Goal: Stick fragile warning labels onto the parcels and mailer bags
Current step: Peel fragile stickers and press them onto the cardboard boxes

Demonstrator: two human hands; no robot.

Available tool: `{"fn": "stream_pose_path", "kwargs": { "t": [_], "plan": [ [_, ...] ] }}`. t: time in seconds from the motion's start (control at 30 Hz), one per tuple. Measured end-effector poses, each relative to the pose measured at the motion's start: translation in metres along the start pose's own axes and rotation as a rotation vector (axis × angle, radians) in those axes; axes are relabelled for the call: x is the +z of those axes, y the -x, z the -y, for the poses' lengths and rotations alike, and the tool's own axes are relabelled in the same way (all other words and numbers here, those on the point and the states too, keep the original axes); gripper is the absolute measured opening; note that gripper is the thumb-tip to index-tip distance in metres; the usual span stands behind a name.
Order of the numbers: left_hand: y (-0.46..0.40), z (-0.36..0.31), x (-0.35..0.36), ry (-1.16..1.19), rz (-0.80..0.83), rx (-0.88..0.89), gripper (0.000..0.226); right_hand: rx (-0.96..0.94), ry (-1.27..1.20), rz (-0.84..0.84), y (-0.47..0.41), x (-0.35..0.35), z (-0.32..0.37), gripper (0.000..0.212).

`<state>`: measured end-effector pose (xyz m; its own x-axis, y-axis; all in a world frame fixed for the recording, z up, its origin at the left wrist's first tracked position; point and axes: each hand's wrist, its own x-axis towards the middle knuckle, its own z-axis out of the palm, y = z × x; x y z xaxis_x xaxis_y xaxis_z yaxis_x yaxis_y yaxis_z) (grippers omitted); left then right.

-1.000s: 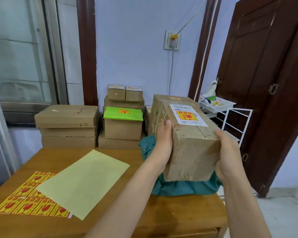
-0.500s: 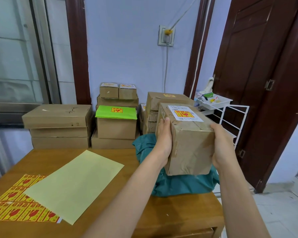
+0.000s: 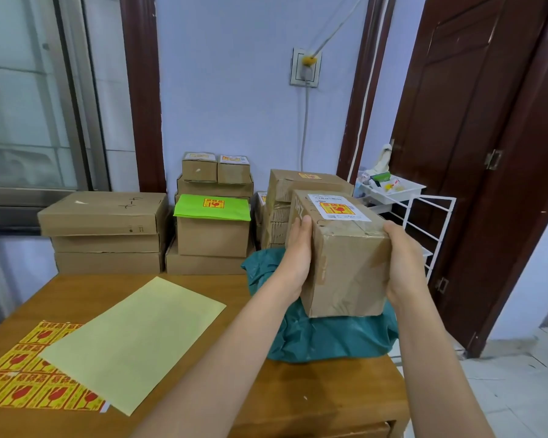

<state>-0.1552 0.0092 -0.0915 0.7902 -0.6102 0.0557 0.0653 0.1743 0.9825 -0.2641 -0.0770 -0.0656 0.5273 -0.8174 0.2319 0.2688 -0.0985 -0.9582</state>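
I hold a brown cardboard parcel (image 3: pixel 348 263) in the air above a crumpled teal mailer bag (image 3: pixel 323 336). My left hand (image 3: pixel 298 251) grips its left side and my right hand (image 3: pixel 402 263) grips its right side. On the parcel's top sits a white shipping slip with a yellow and red fragile label (image 3: pixel 337 208). A sheet of yellow fragile labels (image 3: pixel 29 377) lies at the table's front left, partly covered by a pale yellow mailer (image 3: pixel 133 339).
Beyond the wooden table (image 3: pixel 298 396) stand stacked cardboard boxes (image 3: pixel 105 229), one stack topped by a labelled green mailer (image 3: pixel 212 208), and a taller labelled box (image 3: pixel 298 181). A white wire rack (image 3: pixel 424 222) and a dark door (image 3: pixel 487 153) stand to the right.
Both hands have carried the parcel forward and slightly lower, levelling it toward the box stacks at the back. The view has shifted a little to the left.
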Motion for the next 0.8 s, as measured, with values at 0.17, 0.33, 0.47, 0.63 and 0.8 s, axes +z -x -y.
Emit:
{"fn": "stream_pose_path", "kwargs": {
  "t": [0.17,0.33,0.47,0.63,0.8],
  "plan": [
    [0.011,-0.011,-0.014,-0.018,0.031,0.014,0.051,-0.006,0.054,-0.017,0.002,-0.004,-0.003,0.024],
    [0.028,-0.015,-0.041,-0.083,-0.055,0.046,0.017,-0.401,0.264,-0.279,0.026,-0.002,0.007,0.013],
    [0.046,-0.018,-0.064,-0.097,-0.111,0.07,0.011,-0.597,0.243,-0.275,0.054,0.022,0.023,0.017],
    [0.065,-0.013,-0.1,-0.115,-0.177,0.1,0.014,-0.626,0.305,0.056,0.079,0.079,0.01,0.018],
    [0.075,0.0,-0.153,-0.143,-0.302,0.123,0.017,-0.58,0.434,0.354,0.094,0.134,-0.028,0.018]
  ]
}}
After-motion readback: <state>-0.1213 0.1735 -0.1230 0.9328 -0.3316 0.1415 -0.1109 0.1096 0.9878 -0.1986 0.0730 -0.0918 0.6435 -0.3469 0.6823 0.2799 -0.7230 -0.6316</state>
